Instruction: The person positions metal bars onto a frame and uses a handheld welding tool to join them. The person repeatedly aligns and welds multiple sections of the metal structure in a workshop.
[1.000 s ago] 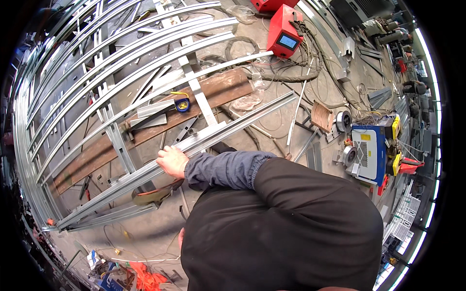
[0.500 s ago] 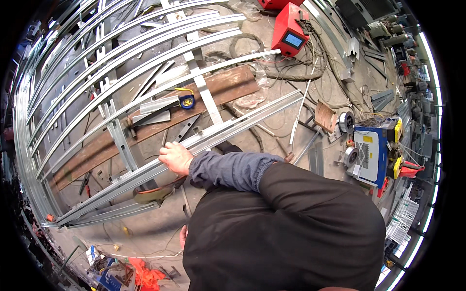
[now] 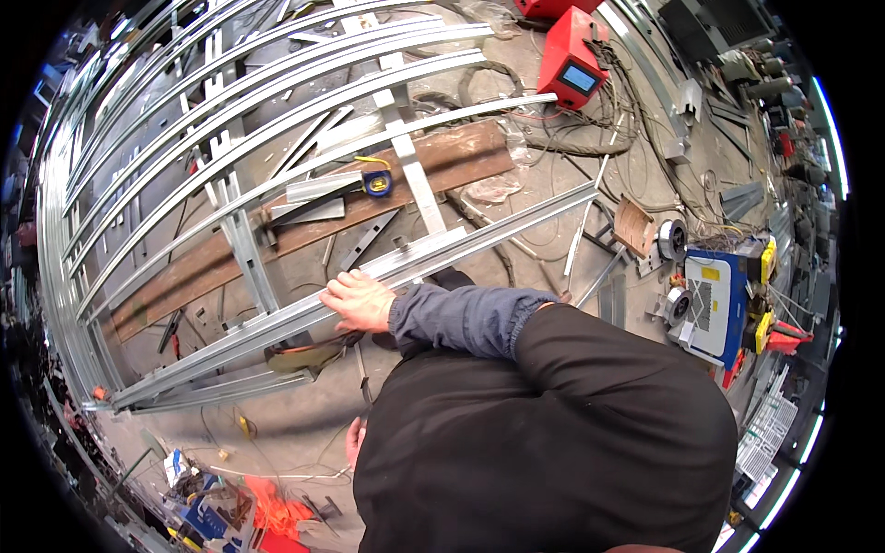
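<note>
My right hand (image 3: pixel 359 301) lies across the near steel channel rail (image 3: pixel 498 226), fingers stretched out and a little apart on its upper face. The long silver rail slants from the lower left up to the right, along the near side of a metal frame. Only a small part of my left hand (image 3: pixel 355 442) shows beside my dark jacket; its fingers are mostly hidden. Beyond the rail, a blue and yellow tape measure (image 3: pixel 377 183) rests on a rusty brown steel beam (image 3: pixel 470 157). A hammer (image 3: pixel 267 228) lies near it, beside short metal pieces.
Curved parallel steel rails (image 3: pixel 277 120) fill the far left. A red machine with a screen (image 3: pixel 570 69) stands at the back among cables. To the right are a blue and white machine (image 3: pixel 714 295) and wire spools (image 3: pixel 672 240). Orange cloth (image 3: pixel 275 510) lies at lower left.
The scene has shifted slightly to the right and down in the picture. My right hand stays on the rail, its fingers now looking straighter. A little more of my left hand shows.
</note>
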`<state>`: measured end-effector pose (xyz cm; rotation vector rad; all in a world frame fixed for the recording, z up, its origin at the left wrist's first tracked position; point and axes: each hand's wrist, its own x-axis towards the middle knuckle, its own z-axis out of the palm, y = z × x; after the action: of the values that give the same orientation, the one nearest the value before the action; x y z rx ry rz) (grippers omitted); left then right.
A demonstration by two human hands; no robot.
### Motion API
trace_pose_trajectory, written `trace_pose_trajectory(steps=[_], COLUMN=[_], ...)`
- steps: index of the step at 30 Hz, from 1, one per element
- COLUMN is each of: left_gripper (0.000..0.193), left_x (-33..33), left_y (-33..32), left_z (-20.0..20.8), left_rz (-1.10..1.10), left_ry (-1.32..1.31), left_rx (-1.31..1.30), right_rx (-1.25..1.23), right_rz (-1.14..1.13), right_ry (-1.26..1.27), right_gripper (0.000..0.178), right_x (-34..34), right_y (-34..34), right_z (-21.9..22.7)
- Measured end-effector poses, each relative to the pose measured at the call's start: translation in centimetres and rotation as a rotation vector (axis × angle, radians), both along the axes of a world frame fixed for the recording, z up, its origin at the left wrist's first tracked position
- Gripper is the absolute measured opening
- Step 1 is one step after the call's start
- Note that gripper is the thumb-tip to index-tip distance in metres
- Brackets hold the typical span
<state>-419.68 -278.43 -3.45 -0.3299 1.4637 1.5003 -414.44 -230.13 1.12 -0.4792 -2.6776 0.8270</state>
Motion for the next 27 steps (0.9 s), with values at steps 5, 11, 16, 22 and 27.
trace_pose_trajectory(steps=[5, 11, 16, 22, 27], left_gripper=[0.042, 0.052, 0.050, 0.048, 0.048], left_x=[-0.2, 2.7, 3.1, 2.6, -0.3], left_y=[4.0, 2.5, -0.3, -15.1, -26.6], left_z=[4.5, 3.6, 1.1, -3.2, 2.5], left_rz=[-0.147, -0.116, 0.003, -0.016, 0.117], left_ry=[0.049, 0.051, 0.010, 0.271, 0.117], left_rx=[-0.059, -0.205, -0.115, -0.251, -0.421], right_rx=[0.057, 0.078, 0.147, 0.244, 0.046], right_rz=[0.047, -0.009, -0.023, -0.016, 0.372], right_ry=[-0.042, -0.136, -0.199, -0.178, -0.036], right_gripper=[0.055, 0.054, 0.059, 0.055, 0.031], right_x=[-0.6, -1.1, -1.6, -4.3, -15.7], right_y=[-0.6, -2.0, -2.9, -7.1, -18.8], right_z=[-1.1, 0.2, 0.9, 4.0, 4.8])
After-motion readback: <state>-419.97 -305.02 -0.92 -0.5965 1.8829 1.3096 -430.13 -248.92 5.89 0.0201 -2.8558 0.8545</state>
